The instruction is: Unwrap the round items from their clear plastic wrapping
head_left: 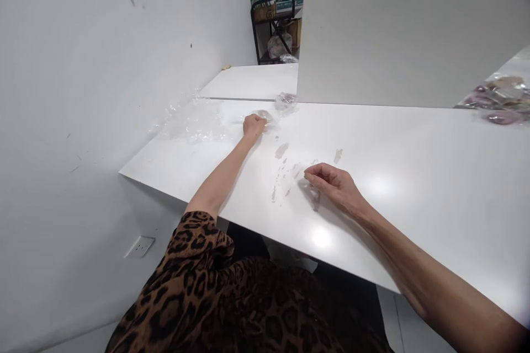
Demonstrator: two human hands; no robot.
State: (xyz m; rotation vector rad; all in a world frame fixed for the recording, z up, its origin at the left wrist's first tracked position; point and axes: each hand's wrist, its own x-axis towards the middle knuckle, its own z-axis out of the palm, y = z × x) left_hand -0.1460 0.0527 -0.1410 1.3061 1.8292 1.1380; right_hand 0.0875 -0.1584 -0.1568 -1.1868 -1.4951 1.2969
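My left hand (pixel 254 124) reaches far across the white table, its fingers closed on a small clear plastic packet (pixel 265 116) with something pale inside. Just beyond it lies another clear packet (pixel 286 99) with purplish contents. Nearer to me, my right hand (pixel 331 181) is held in a pinch, thumb against fingertips. A thin, see-through piece of plastic film (pixel 297 172) shows at those fingertips, faint against the white top. Greyish worn patches (pixel 282 150) mark the table surface between my two hands.
A heap of clear plastic bags (pixel 199 120) lies on the white table (pixel 414 176) at the left, beside the wall. An upright white panel (pixel 393 27) stands along the back. Several filled packets (pixel 501 100) lie far right. A black shelf rack (pixel 273 22) stands behind.
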